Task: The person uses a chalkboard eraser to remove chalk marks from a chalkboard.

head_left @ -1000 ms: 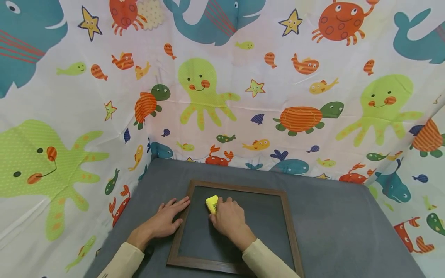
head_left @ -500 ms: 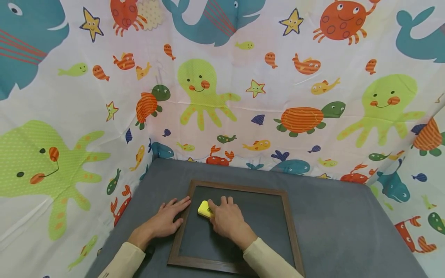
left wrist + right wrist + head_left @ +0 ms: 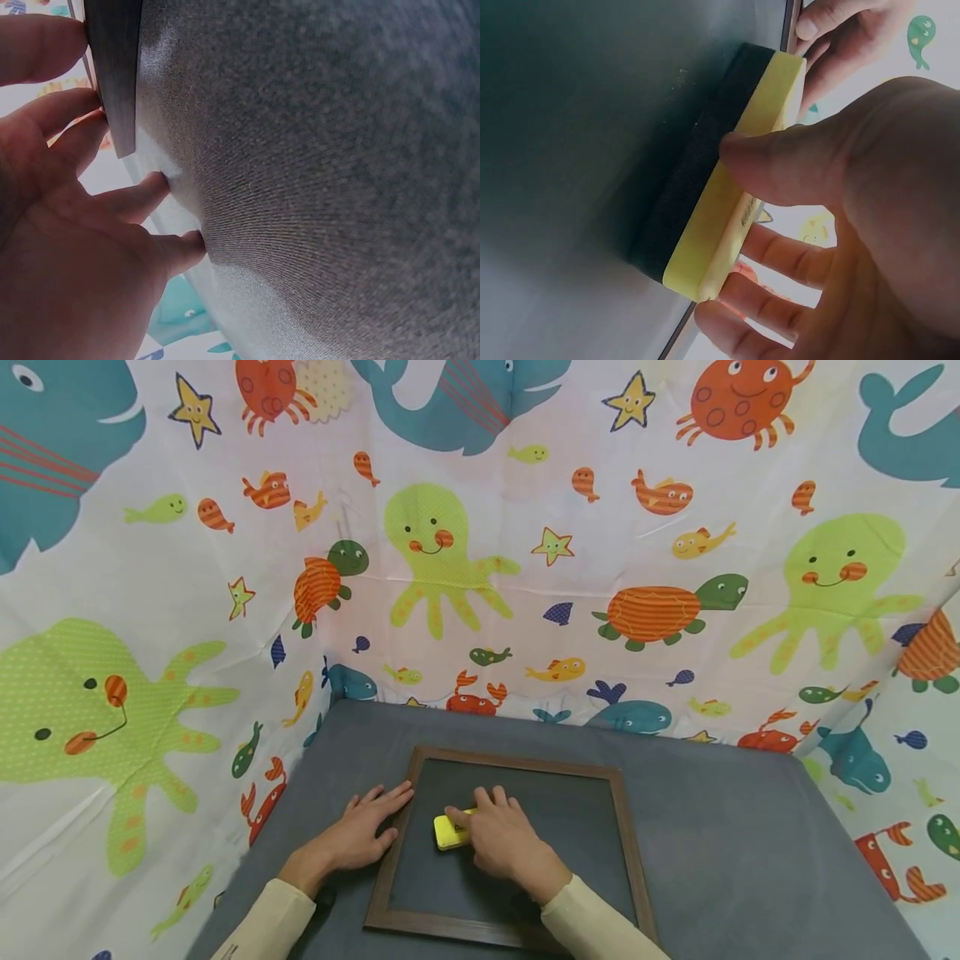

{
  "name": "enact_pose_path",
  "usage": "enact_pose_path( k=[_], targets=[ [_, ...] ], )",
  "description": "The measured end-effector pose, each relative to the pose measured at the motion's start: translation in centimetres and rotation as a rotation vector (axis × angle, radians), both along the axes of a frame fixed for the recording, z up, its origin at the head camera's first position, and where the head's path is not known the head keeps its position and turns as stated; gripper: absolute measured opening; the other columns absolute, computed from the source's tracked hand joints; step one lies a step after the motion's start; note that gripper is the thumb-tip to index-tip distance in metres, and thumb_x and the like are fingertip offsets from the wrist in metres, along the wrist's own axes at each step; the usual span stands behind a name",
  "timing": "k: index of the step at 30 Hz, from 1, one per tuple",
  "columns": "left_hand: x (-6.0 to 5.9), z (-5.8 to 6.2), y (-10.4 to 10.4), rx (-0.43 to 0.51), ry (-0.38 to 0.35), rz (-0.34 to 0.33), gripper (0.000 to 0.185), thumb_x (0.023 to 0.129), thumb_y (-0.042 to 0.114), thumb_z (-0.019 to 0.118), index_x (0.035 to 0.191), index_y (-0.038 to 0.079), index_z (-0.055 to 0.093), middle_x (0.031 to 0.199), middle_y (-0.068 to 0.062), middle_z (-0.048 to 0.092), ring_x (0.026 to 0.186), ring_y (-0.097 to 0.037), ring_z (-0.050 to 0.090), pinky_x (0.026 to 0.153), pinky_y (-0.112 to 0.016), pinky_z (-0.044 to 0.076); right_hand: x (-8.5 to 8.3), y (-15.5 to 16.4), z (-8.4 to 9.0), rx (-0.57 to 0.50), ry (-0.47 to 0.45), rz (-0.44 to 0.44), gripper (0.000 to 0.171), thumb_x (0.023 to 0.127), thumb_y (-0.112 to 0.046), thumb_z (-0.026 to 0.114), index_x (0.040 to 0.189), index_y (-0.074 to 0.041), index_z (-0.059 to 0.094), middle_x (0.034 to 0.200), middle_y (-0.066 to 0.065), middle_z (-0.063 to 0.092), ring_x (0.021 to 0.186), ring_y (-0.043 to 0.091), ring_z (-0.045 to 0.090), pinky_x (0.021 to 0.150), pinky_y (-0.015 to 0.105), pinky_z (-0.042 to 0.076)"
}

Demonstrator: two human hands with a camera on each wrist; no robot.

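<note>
Sliding toward the chalkboard's [image 3: 570, 827] near-left corner, the yellow eraser [image 3: 448, 832] with black felt is being gripped by the right hand [image 3: 504, 838]; the left hand [image 3: 358, 833] is lying flat, pressing its wooden frame.

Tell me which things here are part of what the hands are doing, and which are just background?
In use:
- yellow eraser, gripped by the right hand
- framed chalkboard, its frame steadied by the left hand

Just there:
- grey table under the board
- sea-animal curtain behind and at the sides
</note>
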State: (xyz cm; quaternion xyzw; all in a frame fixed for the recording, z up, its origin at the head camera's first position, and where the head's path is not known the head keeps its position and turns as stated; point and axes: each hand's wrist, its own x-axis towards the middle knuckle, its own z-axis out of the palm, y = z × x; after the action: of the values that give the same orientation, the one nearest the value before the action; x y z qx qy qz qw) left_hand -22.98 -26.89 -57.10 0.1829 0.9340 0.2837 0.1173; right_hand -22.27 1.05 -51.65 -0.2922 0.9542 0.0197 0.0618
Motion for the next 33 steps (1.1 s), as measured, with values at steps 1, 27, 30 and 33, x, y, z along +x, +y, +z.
enact_pose_path(
  k=[1,27,30,33],
  targets=[
    [0.0,0.0,0.0,0.003,0.0,0.001,0.067,0.109,0.01,0.064,0.171,0.013,0.04,0.182,-0.003,0.028,0.166,-0.054,0.019,0.123,-0.086,0.007,0.1,0.2,0.0,-0.007,-0.006,0.006,0.069,0.095,-0.021,0.083,0.158,-0.042,0.06,0.136,0.008,0.062,0.11,0.027,0.051,0.085,0.039,0.05],
    [0.2,-0.4,0.0,0.028,0.002,0.014,0.067,0.109,0.01,0.064,0.171,0.014,0.04,0.182,-0.001,0.028,0.167,-0.052,0.019,0.124,-0.085,0.006,1.0,3.1,0.2,-0.183,-0.012,0.031,0.058,0.099,-0.016,0.079,0.152,-0.035,0.067,0.135,0.009,0.063,0.115,0.03,0.053,0.089,0.044,0.048],
    [0.1,-0.4,-0.1,0.033,0.003,0.012,0.067,0.109,0.009,0.065,0.171,0.014,0.04,0.182,-0.002,0.028,0.167,-0.052,0.018,0.125,-0.085,0.006,0.7,3.7,0.9,-0.231,-0.016,-0.004,0.056,0.101,-0.017,0.076,0.153,-0.033,0.066,0.134,0.011,0.063,0.114,0.031,0.051,0.087,0.043,0.044],
    [0.1,-0.4,-0.2,0.035,0.005,0.007,0.067,0.109,0.009,0.064,0.172,0.014,0.04,0.182,-0.002,0.028,0.167,-0.052,0.018,0.125,-0.085,0.006,0.4,4.4,2.0,-0.278,0.009,-0.036,0.055,0.101,-0.016,0.077,0.154,-0.03,0.067,0.132,0.014,0.063,0.112,0.032,0.05,0.085,0.042,0.042]
  ],
)
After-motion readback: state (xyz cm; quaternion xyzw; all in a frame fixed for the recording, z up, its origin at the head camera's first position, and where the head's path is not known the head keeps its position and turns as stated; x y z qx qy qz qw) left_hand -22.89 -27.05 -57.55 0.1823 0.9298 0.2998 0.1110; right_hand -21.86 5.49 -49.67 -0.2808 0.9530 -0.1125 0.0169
